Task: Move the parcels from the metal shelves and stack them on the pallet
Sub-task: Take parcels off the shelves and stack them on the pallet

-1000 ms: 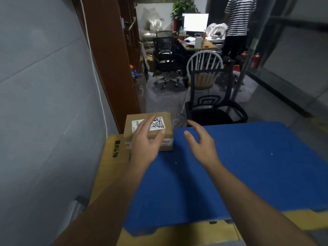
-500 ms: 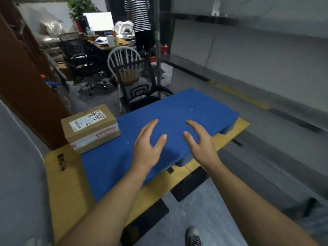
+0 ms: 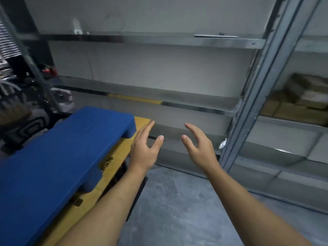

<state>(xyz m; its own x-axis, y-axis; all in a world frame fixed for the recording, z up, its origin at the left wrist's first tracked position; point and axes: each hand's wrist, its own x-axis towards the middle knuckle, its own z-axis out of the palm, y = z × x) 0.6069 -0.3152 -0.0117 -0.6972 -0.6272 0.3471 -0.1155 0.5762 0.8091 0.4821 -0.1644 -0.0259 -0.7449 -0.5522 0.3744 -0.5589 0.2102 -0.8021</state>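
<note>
You are holding your left hand (image 3: 143,150) and right hand (image 3: 198,148) up in front of you, side by side and apart, palms turning inward toward each other. Both grips are sitting wide: fingers straight to loosely bent, thumbs sticking out, and neither hand is touching or carrying a thing. Both forearms are reaching in from the bottom edge.

The parcels (image 3: 301,96) are lying on the metal shelves (image 3: 195,108) at the far right, past the slanted upright post (image 3: 257,96). They are showing as blurred brown boxes stacked on a middle shelf, so you cannot tell how many. They are well apart from both hands.

The pallet (image 3: 53,157) is blue and lying at your lower left, well apart from the parcels. It is resting on a yellow board (image 3: 113,157) with black print. Your left hand is hovering just beside the pallet's near right corner and in front of the board's edge, and you cannot tell whether it is touching either.

Grey floor (image 3: 177,210) is running between pallet and shelves. At the left edge a black chair (image 3: 23,125) is standing behind the pallet, and a striped shirt (image 3: 7,45) of another person is showing above it
</note>
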